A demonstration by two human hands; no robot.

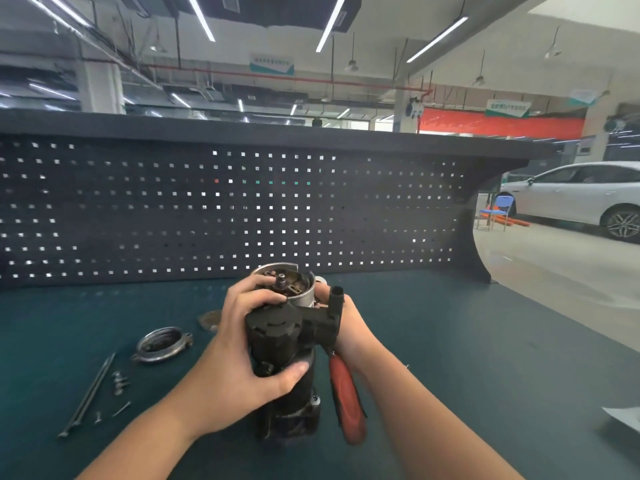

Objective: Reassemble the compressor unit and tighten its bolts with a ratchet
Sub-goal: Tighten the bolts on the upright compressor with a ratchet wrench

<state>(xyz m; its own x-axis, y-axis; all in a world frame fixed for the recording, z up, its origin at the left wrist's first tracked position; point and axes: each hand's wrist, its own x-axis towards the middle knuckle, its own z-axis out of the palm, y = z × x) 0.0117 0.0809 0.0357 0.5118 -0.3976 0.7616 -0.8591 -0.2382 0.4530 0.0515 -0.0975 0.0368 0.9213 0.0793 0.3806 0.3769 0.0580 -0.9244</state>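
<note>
- Two hands hold the tall black compressor (280,344), which stands upright on the green table (485,358).
- Left hand (242,341) wraps around its side, nearest the metal cover (161,344) lying off to the left.
- Right hand (346,323) curls behind it, gripping the red-handled ratchet (348,400).
- Long bolts (88,396) lie farther left.
</note>
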